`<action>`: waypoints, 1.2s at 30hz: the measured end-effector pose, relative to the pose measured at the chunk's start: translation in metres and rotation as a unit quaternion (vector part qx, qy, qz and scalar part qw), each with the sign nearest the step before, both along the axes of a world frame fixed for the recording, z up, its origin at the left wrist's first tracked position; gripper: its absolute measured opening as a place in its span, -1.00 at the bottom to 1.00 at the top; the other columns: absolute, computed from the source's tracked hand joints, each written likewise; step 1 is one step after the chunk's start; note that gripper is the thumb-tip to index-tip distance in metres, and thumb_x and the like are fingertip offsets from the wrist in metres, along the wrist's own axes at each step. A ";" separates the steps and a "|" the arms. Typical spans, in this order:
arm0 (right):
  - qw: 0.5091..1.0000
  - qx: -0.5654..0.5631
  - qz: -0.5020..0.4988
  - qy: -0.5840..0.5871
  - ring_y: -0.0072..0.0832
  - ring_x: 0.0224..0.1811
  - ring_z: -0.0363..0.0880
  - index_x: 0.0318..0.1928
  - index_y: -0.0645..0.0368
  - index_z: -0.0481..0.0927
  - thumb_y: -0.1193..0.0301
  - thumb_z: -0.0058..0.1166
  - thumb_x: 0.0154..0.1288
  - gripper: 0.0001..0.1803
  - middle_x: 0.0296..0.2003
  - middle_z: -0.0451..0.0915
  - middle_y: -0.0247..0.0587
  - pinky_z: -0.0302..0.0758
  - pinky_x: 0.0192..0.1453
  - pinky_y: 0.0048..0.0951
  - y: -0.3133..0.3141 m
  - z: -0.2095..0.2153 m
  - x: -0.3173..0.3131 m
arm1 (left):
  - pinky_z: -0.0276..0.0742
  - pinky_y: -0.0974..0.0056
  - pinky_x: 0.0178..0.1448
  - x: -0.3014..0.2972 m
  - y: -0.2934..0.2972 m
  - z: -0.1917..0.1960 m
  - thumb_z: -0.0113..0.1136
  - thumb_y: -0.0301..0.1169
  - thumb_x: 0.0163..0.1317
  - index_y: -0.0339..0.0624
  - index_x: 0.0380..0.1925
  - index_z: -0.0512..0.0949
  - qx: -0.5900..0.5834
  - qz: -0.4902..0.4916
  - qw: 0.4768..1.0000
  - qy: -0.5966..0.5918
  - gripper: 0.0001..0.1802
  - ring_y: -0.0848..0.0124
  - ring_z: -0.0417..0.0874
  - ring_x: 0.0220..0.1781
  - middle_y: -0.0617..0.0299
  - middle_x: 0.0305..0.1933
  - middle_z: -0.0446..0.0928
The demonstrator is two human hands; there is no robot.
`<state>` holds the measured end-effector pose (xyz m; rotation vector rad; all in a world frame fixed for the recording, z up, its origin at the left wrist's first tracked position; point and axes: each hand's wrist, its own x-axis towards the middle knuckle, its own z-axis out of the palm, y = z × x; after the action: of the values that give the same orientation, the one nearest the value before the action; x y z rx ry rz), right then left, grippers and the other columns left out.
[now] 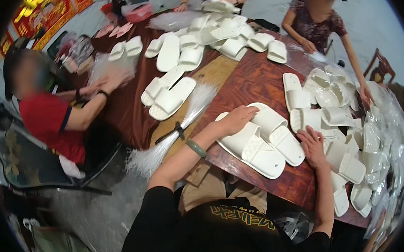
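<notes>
On the table [257, 75], white slippers [256, 146] bear small dark heel print [276, 165], the left hand [237, 121] over their toes, its grip unclear, the right hand [313, 147] beside them, fingers parted.

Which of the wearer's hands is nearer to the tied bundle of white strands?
Left. The left hand lies over a white slipper, just right of the bundle; the right hand is farther right, past a second slipper.

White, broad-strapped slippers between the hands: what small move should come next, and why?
Probably bring the right hand over to steady the two white, broad-strapped slippers: the left hand lies over the left one's far end, while the right hand is just to their right.
</notes>
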<state>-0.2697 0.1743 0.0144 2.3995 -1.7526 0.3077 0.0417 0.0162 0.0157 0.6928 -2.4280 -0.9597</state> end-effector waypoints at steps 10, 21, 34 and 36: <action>0.999 -0.021 0.030 0.003 -0.14 0.36 0.10 0.03 0.24 0.48 0.42 -0.16 0.32 -0.68 0.14 0.42 -0.19 -0.13 0.39 -0.10 -0.011 -0.025 -0.039 | 0.45 0.22 -0.11 0.014 0.037 -0.026 -0.18 -0.30 0.34 -0.22 0.00 0.40 -0.197 0.219 0.942 0.162 -0.67 0.18 0.53 -0.20 0.06 -0.29 0.53; 0.916 -0.009 -0.003 -0.402 -0.41 -0.19 0.53 -0.12 0.43 0.51 0.49 -0.13 0.36 -0.76 -0.24 0.58 -0.05 0.43 -0.06 -0.48 0.051 0.030 0.043 | 0.06 0.50 -0.61 0.261 0.067 0.012 -0.17 -0.08 0.37 0.16 0.12 0.33 0.134 0.331 0.446 0.820 -0.63 0.56 0.17 -0.61 0.32 -0.44 0.40; 0.769 0.178 0.111 -0.604 -0.42 -0.01 0.47 0.07 0.38 0.40 0.55 0.11 0.13 -0.55 -0.04 0.49 -0.14 0.41 0.07 -0.46 0.039 0.079 0.179 | -0.02 -0.02 0.35 0.016 0.160 0.093 0.07 -0.40 0.15 -0.11 0.19 0.32 -0.205 0.126 0.947 0.212 -0.46 -0.01 0.12 0.32 -0.02 0.27 0.16; 0.727 0.229 0.044 -0.645 -0.56 -0.28 0.52 -0.14 0.38 0.50 0.55 0.13 0.12 -0.73 -0.28 0.56 -0.26 0.46 -0.22 -0.57 0.049 0.078 0.175 | 0.00 -0.01 0.34 0.014 0.167 0.092 0.03 -0.34 0.19 -0.13 0.18 0.32 -0.175 0.108 0.955 0.214 -0.49 -0.01 0.12 0.32 -0.01 0.28 0.16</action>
<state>-0.0943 0.2236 0.0926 2.7384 -2.2697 2.2543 0.0553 0.1831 0.1074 0.5406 -2.0143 -0.5076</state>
